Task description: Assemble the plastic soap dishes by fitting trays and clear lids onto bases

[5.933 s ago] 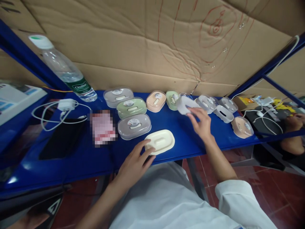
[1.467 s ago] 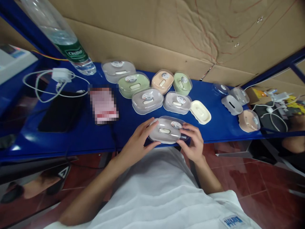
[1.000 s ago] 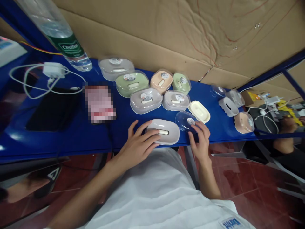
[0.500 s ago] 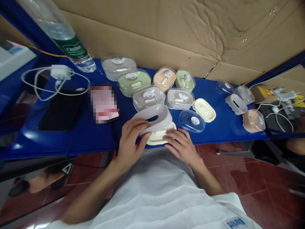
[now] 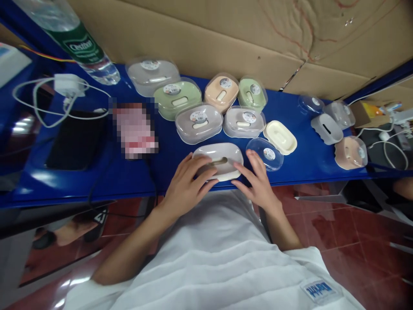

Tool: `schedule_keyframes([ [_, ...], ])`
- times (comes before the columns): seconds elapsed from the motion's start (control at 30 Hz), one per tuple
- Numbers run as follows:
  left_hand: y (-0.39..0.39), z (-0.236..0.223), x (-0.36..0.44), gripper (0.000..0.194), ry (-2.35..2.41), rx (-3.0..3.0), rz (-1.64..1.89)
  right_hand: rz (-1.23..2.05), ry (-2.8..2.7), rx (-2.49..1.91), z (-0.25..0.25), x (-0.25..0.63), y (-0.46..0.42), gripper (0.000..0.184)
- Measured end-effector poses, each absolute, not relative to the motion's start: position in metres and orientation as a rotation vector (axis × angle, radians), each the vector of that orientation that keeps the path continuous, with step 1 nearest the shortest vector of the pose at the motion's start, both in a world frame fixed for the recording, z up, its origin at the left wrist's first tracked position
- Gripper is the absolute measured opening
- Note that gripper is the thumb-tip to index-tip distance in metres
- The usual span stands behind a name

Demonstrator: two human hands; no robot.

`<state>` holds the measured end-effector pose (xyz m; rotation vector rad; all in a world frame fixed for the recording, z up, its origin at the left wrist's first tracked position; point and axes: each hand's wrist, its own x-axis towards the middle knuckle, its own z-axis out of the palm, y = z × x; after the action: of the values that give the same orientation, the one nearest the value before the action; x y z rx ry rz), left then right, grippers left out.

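In front of me a grey slotted plastic box (image 5: 230, 160) sits level on a cream base tray (image 5: 227, 177), of which only a thin rim shows. My left hand (image 5: 190, 181) grips the box's left end, fingers reaching over the rim and thumb along the near side. My right hand (image 5: 256, 183) is at the right end with its fingers apart, fingertips at the rim and thumb by the near edge. Just beyond the right hand lies a clear oval lid (image 5: 267, 154) with a round sticker. A loose cream tray (image 5: 280, 137) rests behind that lid.
Several lidded boxes, among them a green one (image 5: 177, 99) and a peach one (image 5: 222, 92), stand at the back. To the left are a pixelated phone (image 5: 135, 131), a black tablet-like slab (image 5: 75, 142), a white charger (image 5: 68, 85) and a water bottle (image 5: 85, 49). More boxes (image 5: 350, 153) stand far right.
The grey box has gone from tilted above the cream tray to lying level on it. My left hand moved right with it; my right hand left the tray and spread at the box's right end.
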<state>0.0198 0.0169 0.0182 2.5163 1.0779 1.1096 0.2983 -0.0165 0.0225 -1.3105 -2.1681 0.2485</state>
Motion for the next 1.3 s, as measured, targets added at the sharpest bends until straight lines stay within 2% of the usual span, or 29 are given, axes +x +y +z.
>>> schedule_keyframes([
  [0.3,0.019,0.015,0.017,0.029,1.026,2.531,1.081,0.217,-2.089,-1.264,0.017,0.292,-0.013,0.040],
  [0.43,0.019,0.014,0.015,0.027,0.984,2.458,1.070,0.179,-2.174,-1.217,0.021,0.297,-0.012,0.042],
  [0.53,0.019,0.016,0.014,0.029,1.020,2.440,1.056,0.008,-2.098,-1.317,0.030,0.314,-0.013,0.047],
  [0.6,0.018,0.018,0.015,0.036,1.071,2.407,1.051,-0.098,-2.018,-1.518,0.034,0.331,-0.015,0.052],
  [0.7,0.018,0.019,0.015,0.054,1.119,2.339,1.048,-0.052,-1.984,-1.725,0.035,0.353,-0.018,0.054],
  [0.83,0.020,0.020,0.015,0.076,1.113,2.286,1.094,0.047,-1.827,-1.591,0.035,0.354,-0.022,0.047],
  [0.97,0.021,0.019,0.015,0.087,1.051,2.269,1.137,0.104,-1.946,-1.338,0.040,0.325,-0.017,0.049],
  [1.13,0.020,0.020,0.014,0.085,1.060,2.280,1.066,0.206,-2.215,-1.071,0.039,0.294,-0.002,0.051],
  [1.3,0.020,0.021,0.013,0.074,1.064,2.288,1.022,0.167,-2.262,-1.071,0.032,0.290,-0.005,0.070],
])
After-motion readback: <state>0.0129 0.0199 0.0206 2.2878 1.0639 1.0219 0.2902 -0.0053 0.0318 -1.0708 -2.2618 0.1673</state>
